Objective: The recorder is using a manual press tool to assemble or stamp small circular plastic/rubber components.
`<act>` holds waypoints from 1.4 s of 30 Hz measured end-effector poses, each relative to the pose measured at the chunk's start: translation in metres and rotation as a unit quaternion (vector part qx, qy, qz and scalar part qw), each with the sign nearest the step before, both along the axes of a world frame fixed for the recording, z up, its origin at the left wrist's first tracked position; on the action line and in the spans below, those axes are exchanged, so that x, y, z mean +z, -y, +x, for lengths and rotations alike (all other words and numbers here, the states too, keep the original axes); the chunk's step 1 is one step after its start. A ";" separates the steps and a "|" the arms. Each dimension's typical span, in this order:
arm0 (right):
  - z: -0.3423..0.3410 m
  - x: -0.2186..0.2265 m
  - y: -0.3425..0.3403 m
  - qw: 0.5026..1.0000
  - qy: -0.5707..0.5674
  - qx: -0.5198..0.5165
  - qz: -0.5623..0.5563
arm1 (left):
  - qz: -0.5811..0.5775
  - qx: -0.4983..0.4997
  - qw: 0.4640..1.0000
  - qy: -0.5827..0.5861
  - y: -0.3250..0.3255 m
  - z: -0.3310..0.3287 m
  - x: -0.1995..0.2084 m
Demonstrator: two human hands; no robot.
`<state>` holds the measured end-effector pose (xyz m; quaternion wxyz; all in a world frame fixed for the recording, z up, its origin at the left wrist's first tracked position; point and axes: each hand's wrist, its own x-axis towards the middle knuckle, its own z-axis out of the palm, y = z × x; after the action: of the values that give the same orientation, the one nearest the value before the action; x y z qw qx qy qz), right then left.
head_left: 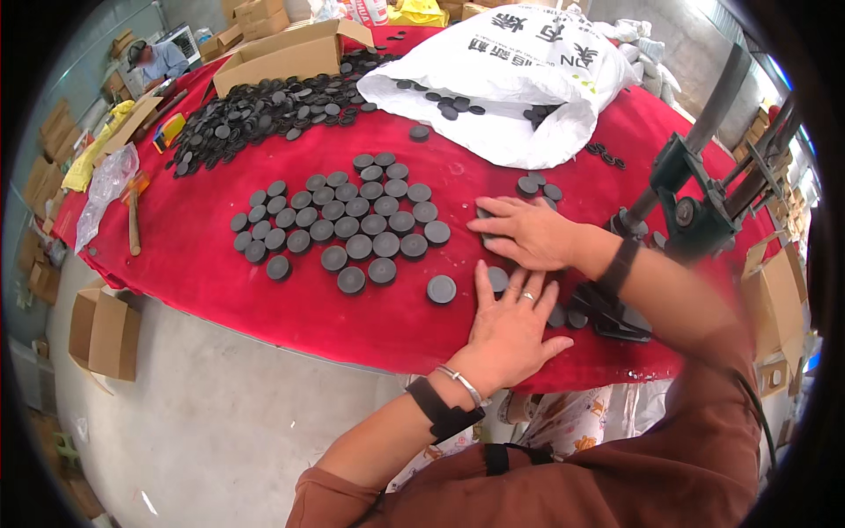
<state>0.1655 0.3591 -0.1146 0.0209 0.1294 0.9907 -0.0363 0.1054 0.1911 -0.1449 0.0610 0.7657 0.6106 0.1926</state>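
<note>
My left hand lies with its fingers stretched out, by a round black cap near its fingertips. Just beyond it, my right hand is palm down with fingers apart, over several more caps partly hidden beneath it. Two caps show above its knuckles. A single cap rests left of my left hand. Farther left, a group of caps is spread in one layer on the red cloth. A dark metal press with a post stands beside my right forearm.
A large heap of caps lies at the back, next to an open cardboard box. A white sack spills caps at the back right. A hammer and clear plastic bag are at left. A person sits far left.
</note>
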 end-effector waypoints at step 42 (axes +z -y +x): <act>-0.144 0.024 0.001 0.990 -0.109 0.072 0.060 | 0.108 0.282 0.953 -0.014 0.048 -0.187 0.030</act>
<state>0.0219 0.3579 -0.0902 -0.0924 0.0537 0.9942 0.0112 -0.0819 0.1433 -0.1149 -0.0877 0.5672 0.7778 0.2560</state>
